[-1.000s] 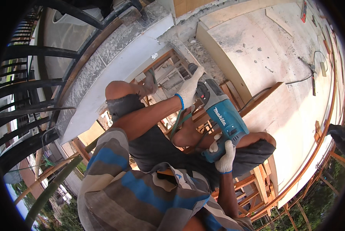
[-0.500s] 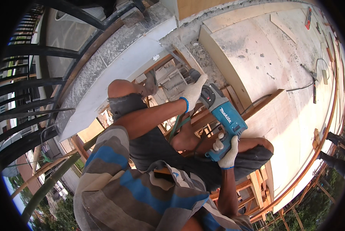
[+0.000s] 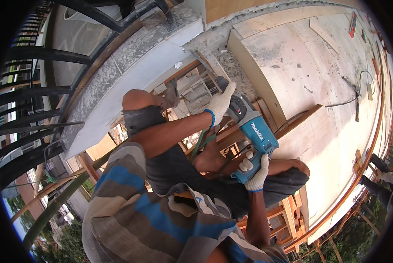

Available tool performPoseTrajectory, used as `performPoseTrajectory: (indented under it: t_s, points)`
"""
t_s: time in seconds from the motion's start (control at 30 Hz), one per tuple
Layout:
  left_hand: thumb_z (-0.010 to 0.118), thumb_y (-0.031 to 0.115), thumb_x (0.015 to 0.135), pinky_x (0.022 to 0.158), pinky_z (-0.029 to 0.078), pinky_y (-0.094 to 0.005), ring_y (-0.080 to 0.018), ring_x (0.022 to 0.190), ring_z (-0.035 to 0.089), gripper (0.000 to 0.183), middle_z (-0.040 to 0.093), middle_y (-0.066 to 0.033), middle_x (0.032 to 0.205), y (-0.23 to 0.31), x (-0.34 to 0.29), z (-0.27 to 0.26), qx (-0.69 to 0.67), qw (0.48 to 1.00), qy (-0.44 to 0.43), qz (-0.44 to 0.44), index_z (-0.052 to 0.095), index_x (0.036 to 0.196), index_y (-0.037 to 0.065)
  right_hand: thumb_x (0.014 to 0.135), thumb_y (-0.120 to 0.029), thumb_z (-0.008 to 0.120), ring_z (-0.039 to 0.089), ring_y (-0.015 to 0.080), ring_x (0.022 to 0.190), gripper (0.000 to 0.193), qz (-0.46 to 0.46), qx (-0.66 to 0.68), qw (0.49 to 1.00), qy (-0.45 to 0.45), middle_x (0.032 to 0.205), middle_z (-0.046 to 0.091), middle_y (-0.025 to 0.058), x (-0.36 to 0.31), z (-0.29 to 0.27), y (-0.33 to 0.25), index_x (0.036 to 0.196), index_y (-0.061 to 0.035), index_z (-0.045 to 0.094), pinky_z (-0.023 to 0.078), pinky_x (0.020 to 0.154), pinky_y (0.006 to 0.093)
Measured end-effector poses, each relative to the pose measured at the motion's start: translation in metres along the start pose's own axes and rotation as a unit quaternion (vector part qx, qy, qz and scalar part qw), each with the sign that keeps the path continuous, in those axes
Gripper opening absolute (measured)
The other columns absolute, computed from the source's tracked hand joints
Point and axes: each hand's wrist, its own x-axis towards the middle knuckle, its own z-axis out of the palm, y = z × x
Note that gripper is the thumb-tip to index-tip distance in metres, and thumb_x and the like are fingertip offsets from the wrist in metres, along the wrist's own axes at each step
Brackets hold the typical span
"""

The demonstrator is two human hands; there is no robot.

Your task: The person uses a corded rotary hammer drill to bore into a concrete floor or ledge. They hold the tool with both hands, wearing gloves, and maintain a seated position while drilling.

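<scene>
— Bare plywood decking (image 3: pixel 337 87) spreads wide beyond the right hand, mostly free to move on, with a few hand tools (image 3: pixel 358 94) and a cable lying well apart from the work.

— And on the other side?

— Past the left hand a grey concrete ledge (image 3: pixel 130 79) runs at a slant, and beyond it stand dark railing bars (image 3: pixel 34 87). Under both hands it is open timber framing (image 3: pixel 288 210), with gaps that look down on greenery.

— What are the hands on?

— A teal and black power drill (image 3: pixel 251 136). The left hand (image 3: pixel 220 103), in a white glove with a blue cuff, is wrapped over its front end, near the corner where ledge meets decking. The right hand (image 3: pixel 255 171), gloved alike, is closed around the rear grip, just above the knee.

— Any markings?

— One white label on the drill's teal side, between the two hands. A small red flat object (image 3: pixel 352 24) lies at the far edge of the decking; I cannot tell what it is.
</scene>
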Motion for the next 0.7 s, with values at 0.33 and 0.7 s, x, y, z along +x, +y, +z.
performPoseTrajectory:
  t_s: [0.33,0.7]
  points:
    - [0.072,0.074,0.095,0.099,0.052,-0.0374,-0.019,0.11,0.068,0.087,0.075,-0.01,0.117,0.006,0.0,-0.003,-0.027,0.998,-0.006,0.052,0.072,0.127,-0.007,0.111,-0.046,0.061,0.055,0.0145,0.073,0.05,-0.031,0.044,0.998,-0.039,0.094,0.057,0.0021,0.007,-0.01,0.022,0.148,-0.0136,0.05,0.05,0.068,0.0345]
    - [0.058,0.084,0.096,0.095,0.049,-0.0355,-0.0205,0.106,0.064,0.104,0.068,-0.0125,0.115,0.005,0.005,-0.009,0.098,0.994,0.023,0.041,0.064,0.133,-0.013,0.112,-0.052,0.056,0.05,0.012,0.07,0.057,-0.011,0.085,0.995,-0.059,0.09,0.052,-0.0011,0.018,-0.015,0.026,0.146,-0.0061,0.053,0.046,0.066,0.032]
